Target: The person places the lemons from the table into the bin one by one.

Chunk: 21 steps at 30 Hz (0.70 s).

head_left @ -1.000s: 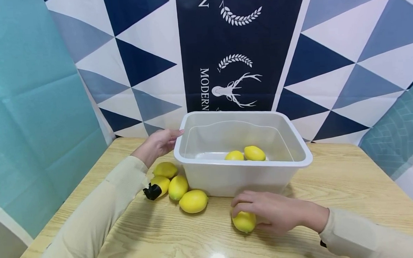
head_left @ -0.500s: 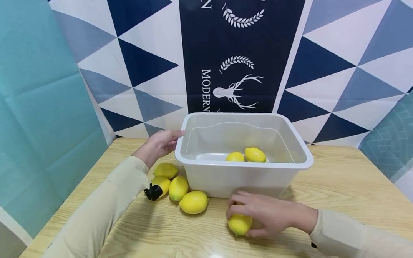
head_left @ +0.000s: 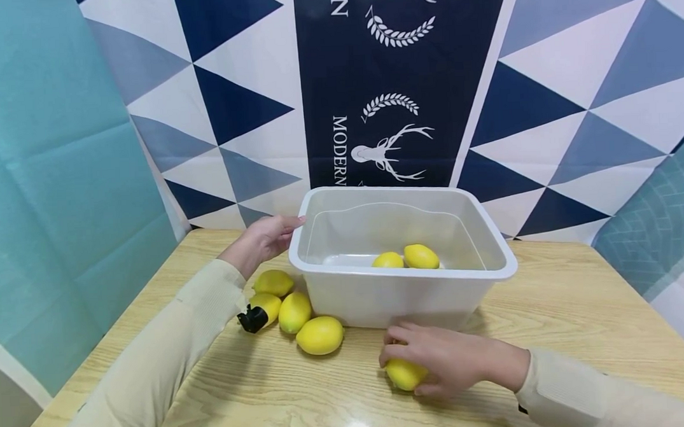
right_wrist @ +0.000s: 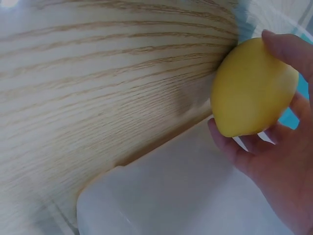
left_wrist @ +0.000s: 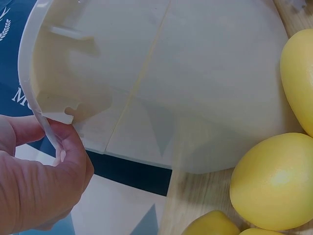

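A pale, open plastic bin [head_left: 391, 294] stands on the wooden table, with two lemons showing inside, one of them a whole lemon [head_left: 421, 257] on the right. My left hand [head_left: 265, 238] grips the bin's left rim; in the left wrist view its thumb and fingers [left_wrist: 73, 152] pinch the lip. In front of the bin, my right hand [head_left: 446, 358] holds a lemon [head_left: 406, 374] low over the table. The right wrist view has this lemon [right_wrist: 254, 88] between thumb and curled fingers. Whether it touches the table I cannot tell.
Several lemons lie against the bin's left front corner, among them a front lemon [head_left: 320, 335] and a greenish-tipped lemon [head_left: 295, 312]. A black object [head_left: 253, 318] at my left cuff overlaps one of them. A patterned cloth [head_left: 245, 103] hangs behind the table [head_left: 258, 395].
My right hand has shifted slightly left and then a little back right, with the lemon turning in its fingers. The left hand and the bin hold still.
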Available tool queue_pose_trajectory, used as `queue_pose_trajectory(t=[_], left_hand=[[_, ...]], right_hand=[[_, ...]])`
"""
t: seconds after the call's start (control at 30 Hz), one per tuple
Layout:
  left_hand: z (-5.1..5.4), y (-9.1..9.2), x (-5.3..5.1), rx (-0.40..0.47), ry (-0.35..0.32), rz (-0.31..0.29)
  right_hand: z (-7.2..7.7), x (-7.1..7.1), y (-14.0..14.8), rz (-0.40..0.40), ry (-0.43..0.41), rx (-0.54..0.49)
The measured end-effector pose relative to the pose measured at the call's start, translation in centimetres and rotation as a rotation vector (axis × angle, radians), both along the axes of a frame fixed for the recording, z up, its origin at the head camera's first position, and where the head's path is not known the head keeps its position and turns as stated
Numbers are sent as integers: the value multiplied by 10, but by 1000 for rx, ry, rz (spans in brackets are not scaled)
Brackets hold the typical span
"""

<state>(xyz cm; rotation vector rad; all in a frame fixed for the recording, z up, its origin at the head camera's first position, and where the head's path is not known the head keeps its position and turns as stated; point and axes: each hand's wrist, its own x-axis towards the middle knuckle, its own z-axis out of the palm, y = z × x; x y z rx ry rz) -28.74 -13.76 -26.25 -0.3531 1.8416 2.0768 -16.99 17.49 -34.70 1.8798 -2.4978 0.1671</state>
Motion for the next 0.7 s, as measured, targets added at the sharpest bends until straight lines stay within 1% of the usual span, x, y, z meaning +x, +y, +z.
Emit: queue_pose_trajectory(t=[0.17,0.33,0.5,0.7], left_hand=[[0,0,0,-5,2,-10],[-1,0,1,-8,2,-15],[-2,0,2,-14,11,-14],[-1,1,1,-21,18,-18]], right_hand=[[1,3,2,6,56,28],[3,9,2,9,108,48],[6,15,3,19,137,48],[12,18,3,13,174,41]])
